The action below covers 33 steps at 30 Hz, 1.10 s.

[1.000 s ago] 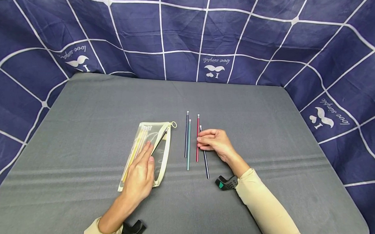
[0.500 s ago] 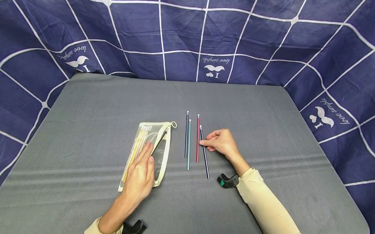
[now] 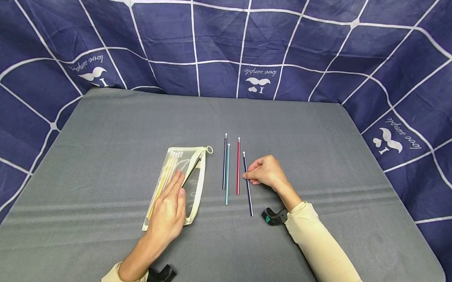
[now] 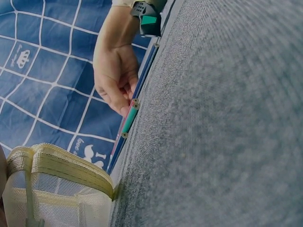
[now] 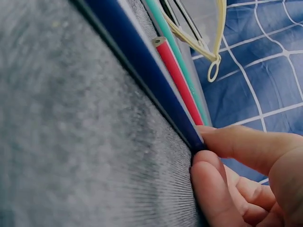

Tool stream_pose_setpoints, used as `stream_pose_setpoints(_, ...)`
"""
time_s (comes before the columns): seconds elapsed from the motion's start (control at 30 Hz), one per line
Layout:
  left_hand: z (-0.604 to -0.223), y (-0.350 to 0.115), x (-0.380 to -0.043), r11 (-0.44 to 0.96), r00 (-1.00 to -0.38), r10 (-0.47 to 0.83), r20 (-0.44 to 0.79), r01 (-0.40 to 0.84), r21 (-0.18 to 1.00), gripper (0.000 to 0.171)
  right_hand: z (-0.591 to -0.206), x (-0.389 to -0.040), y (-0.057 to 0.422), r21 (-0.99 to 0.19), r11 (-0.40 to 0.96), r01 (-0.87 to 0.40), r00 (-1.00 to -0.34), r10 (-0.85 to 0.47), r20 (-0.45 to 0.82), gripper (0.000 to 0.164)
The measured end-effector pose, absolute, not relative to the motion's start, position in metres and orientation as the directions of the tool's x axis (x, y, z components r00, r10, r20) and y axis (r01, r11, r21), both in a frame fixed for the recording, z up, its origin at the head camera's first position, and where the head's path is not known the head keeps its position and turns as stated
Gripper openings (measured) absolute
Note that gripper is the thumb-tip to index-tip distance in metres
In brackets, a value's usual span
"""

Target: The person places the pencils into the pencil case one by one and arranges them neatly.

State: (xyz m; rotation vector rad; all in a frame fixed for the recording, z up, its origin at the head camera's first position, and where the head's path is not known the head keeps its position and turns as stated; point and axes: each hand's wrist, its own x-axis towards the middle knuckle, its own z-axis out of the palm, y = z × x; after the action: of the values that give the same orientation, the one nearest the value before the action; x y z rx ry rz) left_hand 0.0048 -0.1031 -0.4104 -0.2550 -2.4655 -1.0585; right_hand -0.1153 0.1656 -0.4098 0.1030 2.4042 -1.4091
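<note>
A dark blue pencil (image 3: 249,200) lies slanted on the grey surface, and my right hand (image 3: 267,172) pinches it near its middle between thumb and forefinger; the right wrist view shows this grip on the pencil (image 5: 147,78) closely. To its left lie a red pencil (image 3: 238,166), a teal pencil (image 3: 227,178) and another dark blue pencil (image 3: 225,157). My left hand (image 3: 167,211) rests with extended fingers on a clear mesh pencil pouch (image 3: 201,185) with cream edging. Its zip side gapes. Inside are several pale yellow pencils (image 3: 152,202) and one black pencil (image 3: 192,171).
Grey cloth (image 3: 304,139) covers the table. A navy curtain with white grid lines (image 3: 222,37) hangs behind and at both sides. The pouch's zip ring (image 3: 209,149) sticks out at its far corner. Each wrist wears a black camera mount (image 3: 275,217).
My right hand has drawn back from beside the red pencil and now pinches the slanted dark blue pencil, which has shifted slightly right. My left hand stays on the pouch.
</note>
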Motion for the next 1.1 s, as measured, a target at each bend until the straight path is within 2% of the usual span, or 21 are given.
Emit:
stream_pose_setpoints(0.33,-0.410,-0.103,0.005,0.692,-0.888,-0.004,0.460,0.330,0.643,0.036,-0.408,-0.115,0.164,-0.825,0.510,0.244,-0.926,-0.131,-0.355,0.012)
stream_pose_setpoints(0.5,-0.410,-0.102,0.006,0.694,-0.888,-0.005,0.459,0.328,0.641,0.036,-0.410,-0.117,0.168,-0.862,0.430,0.269,-0.911,-0.177,-0.373,0.010)
stream_pose_setpoints(0.77,-0.409,-0.102,0.006,0.693,-0.892,-0.005,0.451,0.322,0.645,0.036,-0.413,-0.123,0.180,-0.889,0.257,0.380,-0.866,-0.238,-0.439,0.013)
stream_pose_setpoints(1.1,-0.409,-0.102,0.006,0.695,-0.889,-0.004,0.458,0.327,0.640,0.036,-0.415,-0.126,0.186,-0.908,0.128,0.398,-0.863,-0.284,-0.418,0.017)
